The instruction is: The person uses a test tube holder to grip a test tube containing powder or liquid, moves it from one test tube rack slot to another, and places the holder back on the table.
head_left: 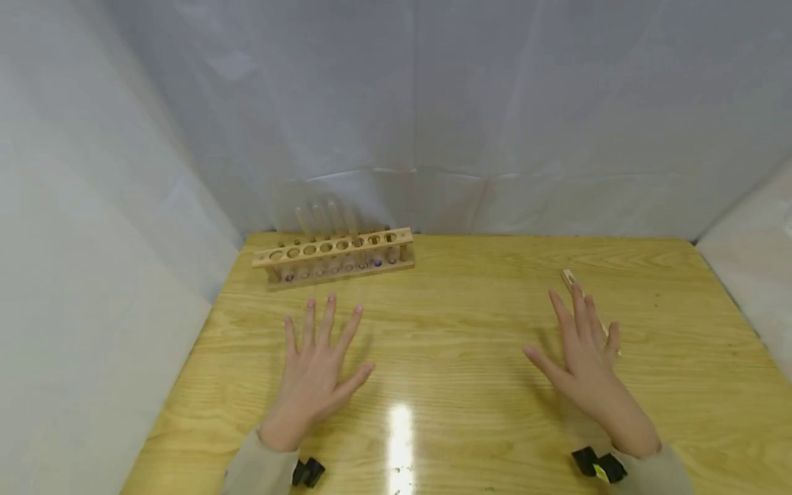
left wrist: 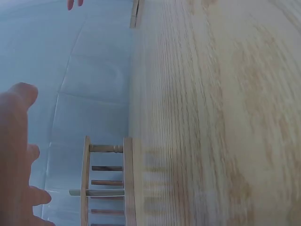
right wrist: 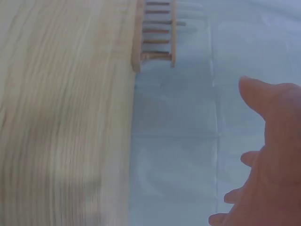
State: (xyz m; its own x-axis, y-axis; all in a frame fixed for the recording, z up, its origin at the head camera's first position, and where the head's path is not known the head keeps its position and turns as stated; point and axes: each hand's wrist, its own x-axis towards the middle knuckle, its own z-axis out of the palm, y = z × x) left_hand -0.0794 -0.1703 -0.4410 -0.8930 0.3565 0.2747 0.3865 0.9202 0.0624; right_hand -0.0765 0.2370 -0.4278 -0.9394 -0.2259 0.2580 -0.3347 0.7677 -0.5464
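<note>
My left hand (head_left: pixel 315 381) hovers over the table with its fingers spread, just in front of a wooden test tube rack (head_left: pixel 334 255). Clear test tubes (head_left: pixel 335 216) rise from the back of the rack, faint against the sheet; purplish spots show along its base. My right hand (head_left: pixel 584 371), fingers also spread, is over a narrow wooden piece (head_left: pixel 568 276) and partly hides it. Neither hand holds anything. In the left wrist view a tube (left wrist: pixel 99 192) sticks out past the rack's top rail. The right wrist view shows the right hand (right wrist: pixel 282 150) apart from the rack (right wrist: pixel 137 37).
The wooden table (head_left: pixel 458 330) reflects a bright light near its front. A pale plastic sheet (head_left: pixel 458 103) hangs behind the far edge, with more sheeting at the left (head_left: pixel 93 240) and right sides. Black straps (head_left: pixel 600 465) sit at both wrists.
</note>
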